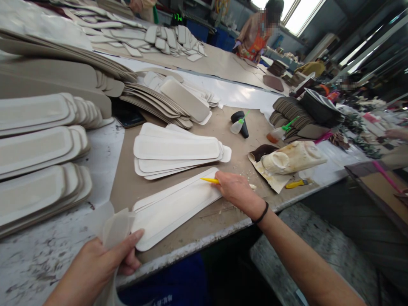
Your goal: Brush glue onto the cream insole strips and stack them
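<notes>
My left hand [110, 257] is closed on a bundle of thin translucent strips [115, 225], its thumb close to the near left end of a long white rounded panel [175, 212]. The panel lies slanted on top of similar ones at the table's front edge. At the panel's far end, my right hand [234, 191] is closed around a yellow pointed tool [208, 180]; the part inside the fist is hidden. Its tip points left over the panel. Just beyond lies a fanned stack of white panels [178, 148].
More panels lie in piles [35, 148] on the left. Toward the back sit a black cone-shaped object [244, 127] and a green-tipped squeeze bottle [236, 126]. To the right are an orange-filled bottle [276, 135], a glue-crusted container [293, 159] and a yellow-handled tool [295, 184]. A co-worker [255, 36] stands across the table.
</notes>
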Demonstrator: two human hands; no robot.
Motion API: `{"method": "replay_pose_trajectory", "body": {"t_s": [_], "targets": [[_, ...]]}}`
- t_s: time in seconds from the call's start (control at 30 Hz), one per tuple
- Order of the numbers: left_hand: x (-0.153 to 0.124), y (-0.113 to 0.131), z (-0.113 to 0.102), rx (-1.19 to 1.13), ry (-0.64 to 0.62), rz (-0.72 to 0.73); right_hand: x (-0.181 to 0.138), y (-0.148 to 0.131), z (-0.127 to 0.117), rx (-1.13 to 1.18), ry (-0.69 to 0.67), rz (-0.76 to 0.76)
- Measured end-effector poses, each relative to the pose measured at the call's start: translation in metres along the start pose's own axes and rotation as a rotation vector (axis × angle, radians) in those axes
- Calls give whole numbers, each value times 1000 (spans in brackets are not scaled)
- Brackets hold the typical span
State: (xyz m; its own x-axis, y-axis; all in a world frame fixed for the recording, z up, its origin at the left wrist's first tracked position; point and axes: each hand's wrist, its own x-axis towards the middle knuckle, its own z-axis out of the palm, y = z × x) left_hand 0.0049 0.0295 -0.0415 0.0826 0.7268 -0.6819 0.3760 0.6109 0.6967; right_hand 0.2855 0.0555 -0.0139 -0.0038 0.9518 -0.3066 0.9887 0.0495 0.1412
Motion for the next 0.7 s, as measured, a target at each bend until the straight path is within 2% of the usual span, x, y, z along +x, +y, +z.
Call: {"method": "replay_pose_trajectory", "body": {"t_s": [0.17,0.27,0.47,0.7], "targets": [[11,-15,-1,128,21,37,3,0,-1,12,-4,-11],[14,-17,0,162,22,34,3,1,0,-9,30,46],[13,-12,2,146,9,-15,-11,16,12,40,280,242],[8,-9,1,34,-5,-41,-27,18,27,282,388,147]]}}
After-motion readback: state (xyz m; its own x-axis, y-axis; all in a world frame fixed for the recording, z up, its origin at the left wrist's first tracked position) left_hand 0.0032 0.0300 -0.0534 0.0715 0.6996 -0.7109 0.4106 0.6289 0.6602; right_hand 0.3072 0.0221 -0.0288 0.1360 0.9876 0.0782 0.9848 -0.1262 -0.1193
